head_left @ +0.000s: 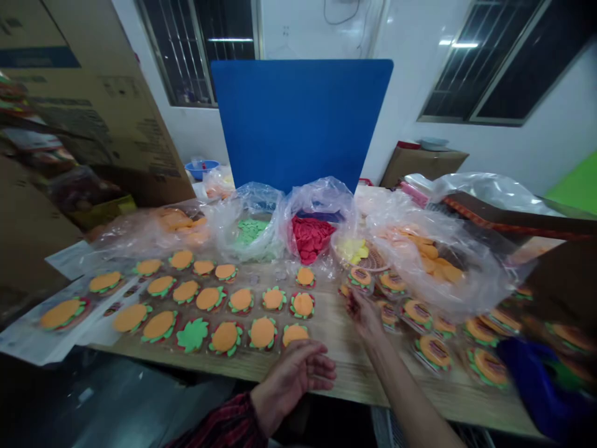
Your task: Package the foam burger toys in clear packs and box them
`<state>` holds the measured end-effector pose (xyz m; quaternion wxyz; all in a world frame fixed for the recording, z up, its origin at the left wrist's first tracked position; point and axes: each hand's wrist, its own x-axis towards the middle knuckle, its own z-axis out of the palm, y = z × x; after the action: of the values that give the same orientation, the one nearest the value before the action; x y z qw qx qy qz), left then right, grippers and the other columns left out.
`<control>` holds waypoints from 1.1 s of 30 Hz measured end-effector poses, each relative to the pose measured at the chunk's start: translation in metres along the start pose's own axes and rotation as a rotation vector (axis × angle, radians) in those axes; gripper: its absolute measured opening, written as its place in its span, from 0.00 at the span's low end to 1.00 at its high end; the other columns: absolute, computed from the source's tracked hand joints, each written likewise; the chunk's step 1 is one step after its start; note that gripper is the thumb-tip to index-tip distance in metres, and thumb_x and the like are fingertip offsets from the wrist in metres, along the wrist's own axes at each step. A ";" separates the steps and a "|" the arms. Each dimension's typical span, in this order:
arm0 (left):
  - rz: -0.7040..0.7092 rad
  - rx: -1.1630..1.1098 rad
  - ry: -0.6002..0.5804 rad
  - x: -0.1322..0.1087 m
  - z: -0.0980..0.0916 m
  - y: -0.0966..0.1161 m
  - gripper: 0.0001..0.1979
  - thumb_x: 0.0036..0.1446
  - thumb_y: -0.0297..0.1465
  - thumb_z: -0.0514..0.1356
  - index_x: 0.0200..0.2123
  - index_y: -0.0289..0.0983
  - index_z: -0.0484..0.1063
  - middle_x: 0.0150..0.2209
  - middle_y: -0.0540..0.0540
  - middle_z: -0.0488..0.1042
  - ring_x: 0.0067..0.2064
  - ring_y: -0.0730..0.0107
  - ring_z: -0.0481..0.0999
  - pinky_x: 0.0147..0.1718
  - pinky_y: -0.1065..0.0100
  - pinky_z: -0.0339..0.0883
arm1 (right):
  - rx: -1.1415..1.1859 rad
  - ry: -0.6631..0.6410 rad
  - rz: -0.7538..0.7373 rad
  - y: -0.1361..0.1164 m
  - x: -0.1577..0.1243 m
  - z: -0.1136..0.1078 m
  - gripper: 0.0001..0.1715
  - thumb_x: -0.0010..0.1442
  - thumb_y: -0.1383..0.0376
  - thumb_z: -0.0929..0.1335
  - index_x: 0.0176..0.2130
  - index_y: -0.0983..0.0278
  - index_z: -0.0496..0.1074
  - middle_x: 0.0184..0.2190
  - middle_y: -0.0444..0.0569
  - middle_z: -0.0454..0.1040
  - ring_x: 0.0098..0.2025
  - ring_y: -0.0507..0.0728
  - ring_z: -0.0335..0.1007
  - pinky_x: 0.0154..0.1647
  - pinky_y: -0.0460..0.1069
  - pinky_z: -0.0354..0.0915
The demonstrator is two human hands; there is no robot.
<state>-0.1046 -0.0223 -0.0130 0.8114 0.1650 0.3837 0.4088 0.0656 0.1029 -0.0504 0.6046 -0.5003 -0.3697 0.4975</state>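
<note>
My left hand (298,379), coming out of a plaid sleeve, hovers at the table's front edge with its fingers loosely apart and nothing in them. Closest to it is a toy burger (295,334) with an orange top. My right hand (364,316) reaches forward over the table, its fingers drawn together and blurred. Just past its fingertips lies a small orange toy burger (344,290); whether they grip it is hidden. Beside that hand is a labelled toy burger (360,277) in a clear pack. Several burgers stand in rows at left; one green lettuce piece (192,335) shows no orange top.
Behind the rows, clear bags hold green pieces (252,231), red pieces (310,238) and orange pieces (433,261). Yellow pieces (357,251) lie by a woven basket (373,258). A blue board (303,124) stands at the back; large cartons (107,106) rise at left.
</note>
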 end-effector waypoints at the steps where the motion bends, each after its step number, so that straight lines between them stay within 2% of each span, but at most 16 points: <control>1: -0.009 0.003 -0.004 -0.004 -0.006 -0.001 0.11 0.49 0.34 0.61 0.32 0.31 0.69 0.27 0.41 0.76 0.30 0.63 0.76 0.32 0.63 0.67 | -0.072 -0.038 -0.012 0.004 -0.003 0.004 0.20 0.41 0.50 0.71 0.21 0.64 0.67 0.14 0.41 0.66 0.15 0.50 0.60 0.15 0.45 0.58; 3: -0.045 0.003 -0.007 -0.010 -0.018 -0.003 0.11 0.50 0.35 0.60 0.30 0.31 0.70 0.27 0.41 0.76 0.29 0.64 0.76 0.32 0.63 0.68 | -0.242 -0.116 -0.057 0.009 -0.008 0.016 0.20 0.45 0.50 0.68 0.21 0.64 0.68 0.15 0.43 0.67 0.16 0.52 0.61 0.16 0.47 0.60; 5: -0.081 0.001 -0.007 -0.013 -0.026 -0.005 0.12 0.50 0.36 0.60 0.29 0.30 0.71 0.26 0.41 0.76 0.29 0.64 0.76 0.31 0.63 0.68 | -0.408 -0.202 -0.138 0.010 -0.005 0.034 0.18 0.49 0.52 0.66 0.24 0.65 0.69 0.19 0.46 0.70 0.22 0.55 0.66 0.23 0.49 0.64; 8: -0.072 -0.010 -0.008 -0.016 -0.031 -0.006 0.13 0.49 0.37 0.60 0.29 0.31 0.72 0.26 0.41 0.76 0.28 0.63 0.76 0.30 0.63 0.68 | -0.656 -0.361 -0.284 0.003 0.015 0.071 0.14 0.47 0.59 0.68 0.34 0.65 0.72 0.36 0.51 0.75 0.40 0.59 0.69 0.42 0.53 0.65; 10: -0.053 -0.021 -0.006 -0.018 -0.031 -0.004 0.13 0.49 0.37 0.60 0.29 0.31 0.71 0.26 0.41 0.76 0.28 0.63 0.76 0.30 0.64 0.67 | -0.820 -0.484 -0.350 -0.003 0.033 0.098 0.21 0.43 0.66 0.71 0.40 0.65 0.71 0.44 0.53 0.73 0.48 0.61 0.65 0.50 0.53 0.60; 12: -0.034 -0.038 -0.010 -0.019 -0.030 -0.001 0.13 0.49 0.37 0.61 0.29 0.31 0.72 0.26 0.41 0.76 0.28 0.64 0.75 0.30 0.64 0.67 | -0.978 -0.595 -0.377 -0.006 0.049 0.120 0.23 0.41 0.70 0.72 0.41 0.65 0.71 0.46 0.54 0.72 0.50 0.61 0.64 0.51 0.52 0.58; 16: 0.001 -0.076 -0.018 -0.021 -0.031 0.004 0.12 0.48 0.37 0.61 0.30 0.32 0.72 0.26 0.42 0.75 0.28 0.65 0.75 0.30 0.64 0.67 | -1.240 -0.741 -0.344 -0.007 0.074 0.146 0.07 0.52 0.68 0.69 0.34 0.67 0.72 0.36 0.52 0.75 0.39 0.58 0.70 0.40 0.50 0.63; 17: 0.010 -0.079 -0.012 -0.021 -0.031 0.006 0.12 0.48 0.37 0.61 0.29 0.32 0.72 0.25 0.42 0.75 0.27 0.65 0.75 0.30 0.64 0.67 | -1.289 -0.767 -0.330 -0.006 0.079 0.150 0.05 0.54 0.66 0.68 0.33 0.67 0.71 0.33 0.50 0.75 0.36 0.56 0.70 0.37 0.49 0.64; 19: 0.023 -0.081 0.007 -0.020 -0.032 0.009 0.12 0.47 0.36 0.61 0.28 0.31 0.72 0.24 0.42 0.75 0.26 0.66 0.74 0.30 0.64 0.66 | -1.362 -0.810 -0.311 -0.006 0.086 0.155 0.08 0.58 0.63 0.67 0.33 0.68 0.71 0.31 0.47 0.73 0.33 0.53 0.70 0.35 0.49 0.66; 25: 0.023 -0.111 0.028 -0.014 -0.035 0.015 0.11 0.48 0.35 0.60 0.26 0.31 0.73 0.24 0.43 0.75 0.26 0.67 0.74 0.30 0.65 0.66 | -1.447 -0.849 -0.334 -0.008 0.092 0.155 0.12 0.60 0.60 0.66 0.35 0.68 0.71 0.32 0.45 0.73 0.32 0.52 0.70 0.34 0.50 0.68; 27: 0.025 -0.110 0.040 -0.012 -0.036 0.016 0.10 0.48 0.33 0.59 0.26 0.31 0.73 0.23 0.43 0.75 0.26 0.66 0.75 0.31 0.64 0.66 | -1.444 -0.821 -0.370 -0.008 0.089 0.152 0.11 0.59 0.61 0.66 0.34 0.68 0.71 0.32 0.45 0.73 0.33 0.53 0.70 0.35 0.50 0.67; 30: 0.011 -0.109 0.066 -0.009 -0.037 0.018 0.10 0.48 0.33 0.59 0.25 0.30 0.73 0.23 0.43 0.75 0.25 0.66 0.75 0.30 0.64 0.65 | -1.421 -0.733 -0.433 -0.007 0.084 0.149 0.07 0.58 0.68 0.65 0.34 0.68 0.73 0.35 0.52 0.75 0.38 0.56 0.70 0.39 0.50 0.63; 33: -0.004 -0.113 0.073 -0.007 -0.038 0.019 0.10 0.47 0.33 0.59 0.25 0.30 0.73 0.23 0.42 0.75 0.25 0.66 0.75 0.29 0.65 0.65 | -1.368 -0.673 -0.458 -0.007 0.081 0.149 0.08 0.54 0.72 0.64 0.33 0.67 0.74 0.37 0.56 0.76 0.42 0.59 0.70 0.39 0.48 0.60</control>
<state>-0.1458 -0.0178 -0.0235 0.8057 0.1032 0.3896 0.4340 -0.0544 0.2165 -0.0140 0.1063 -0.4949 -0.8497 0.1477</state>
